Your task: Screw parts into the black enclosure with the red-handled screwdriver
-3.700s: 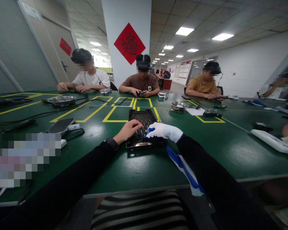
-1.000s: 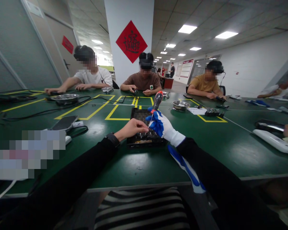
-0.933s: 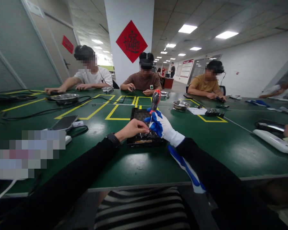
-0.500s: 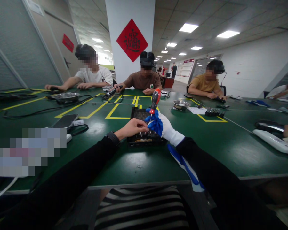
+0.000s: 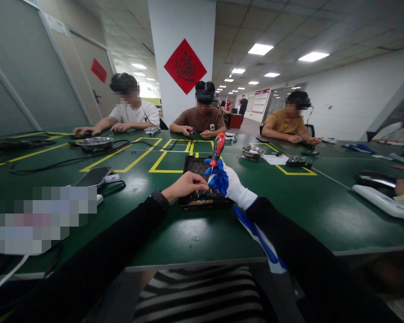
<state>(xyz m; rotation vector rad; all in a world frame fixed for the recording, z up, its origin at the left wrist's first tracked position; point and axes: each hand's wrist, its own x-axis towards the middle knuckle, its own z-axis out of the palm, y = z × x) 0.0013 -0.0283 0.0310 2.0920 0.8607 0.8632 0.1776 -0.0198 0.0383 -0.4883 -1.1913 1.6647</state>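
Note:
My right hand [image 5: 224,178], in a white glove with blue coated fingers, is closed around a screwdriver [image 5: 218,149] with a red and black handle. The screwdriver stands nearly upright, its handle rising above the fist and its tip hard to see. My left hand [image 5: 187,184] is bare, with thumb and fingers pinched together close to the gloved fingertips. What lies in that pinch is too small to make out. Both hands hover over a black open case [image 5: 185,207], which holds small parts that are partly hidden.
Another blue and white glove [image 5: 259,237] lies by the table's front edge, under my right forearm. Metal bowls [image 5: 252,152] [image 5: 96,143], cables and a phone [image 5: 93,176] are on the green table [image 5: 188,242]. Several people sit around it. A white device [image 5: 382,201] lies at the right.
My view has tilted slightly upward. My hands and the screwdriver keep nearly the same pose over the case. Across the table, the person in brown has drawn a dark handheld tool in closer.

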